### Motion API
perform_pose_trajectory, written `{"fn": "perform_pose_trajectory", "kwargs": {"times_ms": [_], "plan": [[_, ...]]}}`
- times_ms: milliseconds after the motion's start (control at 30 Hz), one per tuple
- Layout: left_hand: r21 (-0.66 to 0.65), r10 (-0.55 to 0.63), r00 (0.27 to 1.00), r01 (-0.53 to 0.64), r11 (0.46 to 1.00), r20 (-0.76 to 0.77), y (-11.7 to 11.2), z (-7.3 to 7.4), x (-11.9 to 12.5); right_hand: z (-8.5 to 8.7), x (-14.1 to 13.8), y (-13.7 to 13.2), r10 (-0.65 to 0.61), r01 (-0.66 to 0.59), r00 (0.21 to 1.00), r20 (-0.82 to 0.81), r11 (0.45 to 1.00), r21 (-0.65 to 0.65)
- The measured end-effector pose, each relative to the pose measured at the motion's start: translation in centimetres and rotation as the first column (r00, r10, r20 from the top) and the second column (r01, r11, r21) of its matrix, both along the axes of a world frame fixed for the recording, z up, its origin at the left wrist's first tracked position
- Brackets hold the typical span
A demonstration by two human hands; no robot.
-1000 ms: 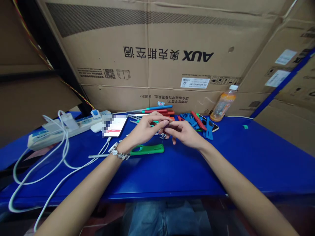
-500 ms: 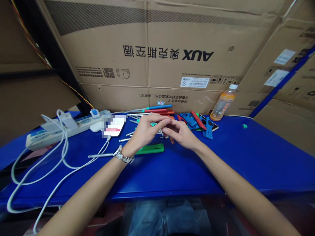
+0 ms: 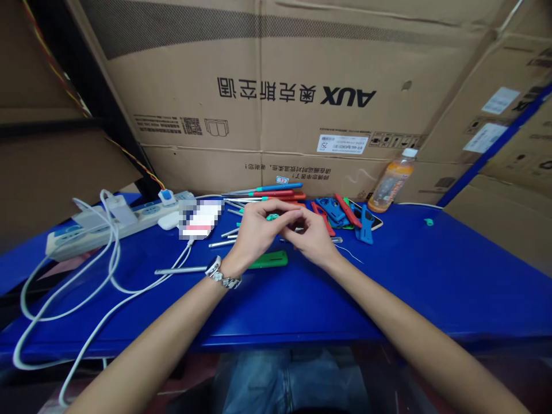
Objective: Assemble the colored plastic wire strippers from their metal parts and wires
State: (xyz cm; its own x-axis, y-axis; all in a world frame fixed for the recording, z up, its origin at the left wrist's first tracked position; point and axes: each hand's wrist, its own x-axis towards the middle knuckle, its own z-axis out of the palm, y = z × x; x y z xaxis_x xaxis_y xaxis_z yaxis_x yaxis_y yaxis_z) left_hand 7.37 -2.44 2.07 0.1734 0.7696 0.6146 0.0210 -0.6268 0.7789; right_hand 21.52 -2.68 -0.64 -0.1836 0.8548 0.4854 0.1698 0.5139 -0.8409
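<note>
left hand touching right hand, mid table

Green flat plastic piece: elongated, slot cut along it, laid flat on blue counter, long side running left to right. Left end is hidden by left hand. Right hand is held just beyond it.

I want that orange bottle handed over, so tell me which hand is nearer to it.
Right. The right hand lies left of the orange bottle, toward the person; the left hand is farther left, beyond it.
</note>
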Motion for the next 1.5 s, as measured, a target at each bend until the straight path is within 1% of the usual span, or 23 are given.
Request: {"fn": "perform_pose_trajectory", "kwargs": {"times_ms": [67, 100, 167, 233, 267, 333, 433, 500, 567, 600, 667, 733, 767, 833, 900, 1000, 1067, 1167, 1233, 1333, 1367, 1433, 1500], "plan": [[-0.001, -0.047, 0.998, 0.047, 0.999, -0.041, 0.0, -0.2, -0.6, 0.8, 0.8, -0.3, 0.138, -0.135, 0.990, 0.039, 0.988, -0.068], [-0.010, -0.088, 0.994, 0.087, 0.996, -0.063, 0.0, -0.2, -0.9, 1.2, 1.2, -0.4, 0.211, -0.203, 0.976, 0.050, 0.971, -0.129], [-0.029, -0.180, 0.977, 0.178, 0.984, -0.113, 0.0, -0.3, -1.3, 1.9, 1.8, -0.6, 0.270, -0.256, 0.961, 0.058, 0.950, -0.178], [-0.031, -0.231, 0.960, 0.229, 0.973, -0.158, 0.0, -0.2, -1.3, 2.2, 2.0, -0.7, 0.257, -0.242, 0.964, 0.063, 0.954, -0.179], [-0.025, -0.228, 0.960, 0.227, 0.974, -0.165, 0.0, -0.2, -1.2, 2.2, 2.0, -0.7, 0.231, -0.218, 0.971, 0.061, 0.962, -0.166], [-0.007, -0.165, 0.978, 0.165, 0.986, -0.128, 0.1, -0.2, -0.9, 1.8, 1.5, -0.5, 0.158, -0.152, 0.987, 0.041, 0.980, -0.128], [-0.017, -0.031, 0.999, 0.031, 0.999, 0.008, 0.2, -0.2, -0.1, 0.8, 0.5, -0.1, 0.037, -0.037, 0.999, 0.004, 0.998, -0.052], [-0.042, -0.008, 0.999, 0.010, 0.999, 0.044, 0.2, -0.1, 0.1, 0.2, 0.1, 0.0, -0.032, 0.032, 0.999, -0.001, 0.999, -0.015], [-0.042, -0.025, 1.000, 0.026, 0.999, 0.008, 0.2, 0.0, -0.2, 0.2, 0.1, 0.0, -0.058, 0.058, 0.998, 0.007, 0.998, 0.004], [-0.027, -0.034, 0.999, 0.033, 0.999, -0.028, 0.3, 0.1, -0.4, 0.3, 0.3, -0.1, -0.030, 0.030, 0.999, 0.017, 1.000, -0.006], [0.020, -0.055, 0.992, 0.057, 0.998, -0.111, 0.4, 0.1, -1.2, 0.9, 0.9, -0.3, 0.108, -0.105, 0.994, 0.034, 0.992, -0.070], [0.061, -0.085, 0.981, 0.097, 0.993, -0.176, 0.6, 0.1, -1.9, 1.7, 1.6, -0.5, 0.260, -0.252, 0.965, 0.028, 0.953, -0.168], [0.076, -0.100, 0.975, 0.117, 0.990, -0.197, 0.7, 0.0, -2.1, 2.0, 1.8, -0.6, 0.287, -0.275, 0.957, 0.036, 0.942, -0.193], [0.109, -0.105, 0.970, 0.131, 0.985, -0.219, 0.7, -0.1, -2.3, 2.2, 2.0, -0.6, 0.269, -0.252, 0.961, 0.060, 0.947, -0.199], [0.124, -0.066, 0.978, 0.092, 0.988, -0.197, 0.6, 0.0, -2.0, 2.0, 1.8, -0.5, 0.199, -0.185, 0.978, 0.070, 0.969, -0.162], [0.038, -0.005, 0.998, 0.007, 0.999, -0.058, 0.2, 0.1, -1.0, 1.0, 1.1, -0.2, 0.098, -0.096, 0.995, 0.032, 0.992, -0.082], [-0.030, -0.003, 1.000, 0.004, 1.000, 0.019, -0.1, 0.1, -0.5, 0.4, 0.7, -0.1, 0.044, -0.043, 0.999, 0.017, 0.998, -0.042], [0.001, -0.021, 1.000, 0.021, 1.000, -0.008, -0.1, 0.2, -0.4, 0.2, 0.6, -0.1, -0.001, 0.001, 1.000, 0.021, 1.000, -0.012], [0.067, -0.026, 0.995, 0.032, 0.997, -0.096, 0.0, 0.2, -1.0, 0.6, 1.0, -0.3, 0.054, -0.052, 0.998, 0.036, 0.998, -0.031], [0.127, -0.034, 0.974, 0.064, 0.990, -0.224, 0.2, 0.4, -2.2, 1.7, 1.7, -0.6, 0.219, -0.208, 0.975, 0.048, 0.964, -0.162], [0.140, -0.036, 0.968, 0.073, 0.987, -0.250, 0.2, 0.4, -2.4, 2.0, 1.9, -0.6, 0.250, -0.236, 0.967, 0.043, 0.950, -0.203], [0.168, -0.035, 0.960, 0.085, 0.982, -0.277, 0.2, 0.5, -2.6, 2.4, 2.0, -0.7, 0.252, -0.237, 0.967, 0.038, 0.944, -0.231], [0.176, -0.006, 0.970, 0.050, 0.983, -0.241, 0.2, 0.5, -2.4, 2.3, 1.8, -0.6, 0.207, -0.195, 0.978, 0.036, 0.958, -0.209]]}}
